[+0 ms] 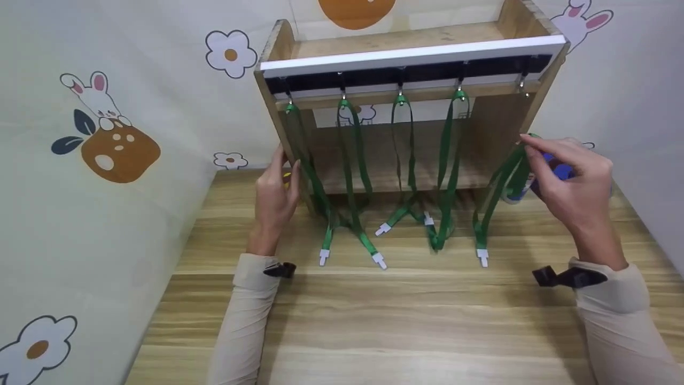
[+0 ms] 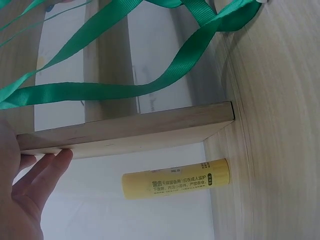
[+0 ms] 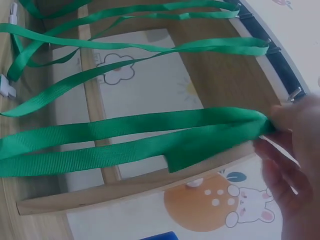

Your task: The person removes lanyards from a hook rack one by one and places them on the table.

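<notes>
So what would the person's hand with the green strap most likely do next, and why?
Probably lift the right hand up and slip the lanyard's loop onto the empty rightmost hook. Four other green lanyards already hang from their hooks, only that hook is bare, and the fingers pinch the strap's top fold just below it, while the left hand rests on the wooden rack's side.

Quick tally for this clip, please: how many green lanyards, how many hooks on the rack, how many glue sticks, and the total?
Green lanyards: 5, four hanging on hooks and one pinched by the right hand
Hooks: 5, the rightmost hook bare
Glue sticks: 1, the yellow glue stick beside the rack
Total: 11
</notes>
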`<action>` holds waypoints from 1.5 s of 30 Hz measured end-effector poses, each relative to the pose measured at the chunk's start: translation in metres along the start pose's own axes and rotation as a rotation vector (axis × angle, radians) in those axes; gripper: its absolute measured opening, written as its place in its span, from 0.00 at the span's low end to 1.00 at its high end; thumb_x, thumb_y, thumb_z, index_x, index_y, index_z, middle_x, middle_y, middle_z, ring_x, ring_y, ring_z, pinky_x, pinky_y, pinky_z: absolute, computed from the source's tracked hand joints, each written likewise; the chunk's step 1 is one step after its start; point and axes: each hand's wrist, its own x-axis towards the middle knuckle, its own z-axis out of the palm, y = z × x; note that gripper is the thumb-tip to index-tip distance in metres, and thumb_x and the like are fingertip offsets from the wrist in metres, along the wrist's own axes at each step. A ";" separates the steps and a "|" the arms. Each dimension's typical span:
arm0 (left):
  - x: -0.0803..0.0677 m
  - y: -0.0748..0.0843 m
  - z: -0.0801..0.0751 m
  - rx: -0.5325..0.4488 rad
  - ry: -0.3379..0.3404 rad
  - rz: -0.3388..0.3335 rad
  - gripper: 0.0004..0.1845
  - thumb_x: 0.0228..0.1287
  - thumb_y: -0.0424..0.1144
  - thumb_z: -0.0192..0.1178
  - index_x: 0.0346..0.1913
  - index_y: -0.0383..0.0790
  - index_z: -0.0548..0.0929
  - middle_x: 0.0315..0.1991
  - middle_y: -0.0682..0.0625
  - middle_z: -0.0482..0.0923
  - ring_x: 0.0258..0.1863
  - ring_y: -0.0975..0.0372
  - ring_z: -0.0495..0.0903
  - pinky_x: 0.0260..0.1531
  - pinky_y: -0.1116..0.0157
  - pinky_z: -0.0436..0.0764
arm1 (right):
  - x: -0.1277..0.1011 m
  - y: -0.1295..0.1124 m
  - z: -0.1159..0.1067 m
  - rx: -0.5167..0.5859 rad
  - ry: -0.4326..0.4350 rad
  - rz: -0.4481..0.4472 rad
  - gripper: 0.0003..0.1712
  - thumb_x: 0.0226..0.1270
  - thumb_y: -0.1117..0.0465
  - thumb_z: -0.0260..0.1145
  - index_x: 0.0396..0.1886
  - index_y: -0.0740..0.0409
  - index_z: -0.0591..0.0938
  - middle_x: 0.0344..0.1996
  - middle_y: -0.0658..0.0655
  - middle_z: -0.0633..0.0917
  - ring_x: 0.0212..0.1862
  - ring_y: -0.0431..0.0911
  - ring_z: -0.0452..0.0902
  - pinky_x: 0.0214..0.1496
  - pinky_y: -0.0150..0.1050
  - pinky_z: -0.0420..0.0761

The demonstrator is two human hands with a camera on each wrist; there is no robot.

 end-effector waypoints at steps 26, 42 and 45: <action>-0.002 -0.002 0.001 -0.030 0.001 -0.020 0.28 0.86 0.45 0.56 0.78 0.34 0.71 0.66 0.39 0.86 0.61 0.52 0.90 0.49 0.60 0.94 | -0.043 0.064 -0.011 -0.183 -0.459 -0.165 0.19 0.58 0.78 0.80 0.45 0.53 0.96 0.39 0.54 0.95 0.41 0.34 0.88 0.49 0.11 0.79; -0.002 0.000 0.002 -0.048 0.007 -0.046 0.27 0.86 0.45 0.55 0.80 0.37 0.70 0.69 0.41 0.84 0.65 0.52 0.87 0.51 0.60 0.94 | -0.070 0.058 0.001 -0.126 -1.239 0.160 0.21 0.66 0.73 0.75 0.55 0.51 0.92 0.55 0.56 0.90 0.56 0.53 0.85 0.59 0.59 0.90; -0.003 -0.001 0.002 -0.055 0.008 -0.054 0.27 0.86 0.44 0.55 0.79 0.38 0.71 0.69 0.41 0.84 0.65 0.52 0.87 0.52 0.61 0.94 | -0.071 0.057 0.001 -0.131 -1.261 0.158 0.22 0.64 0.72 0.76 0.56 0.52 0.91 0.58 0.59 0.88 0.58 0.55 0.83 0.61 0.61 0.89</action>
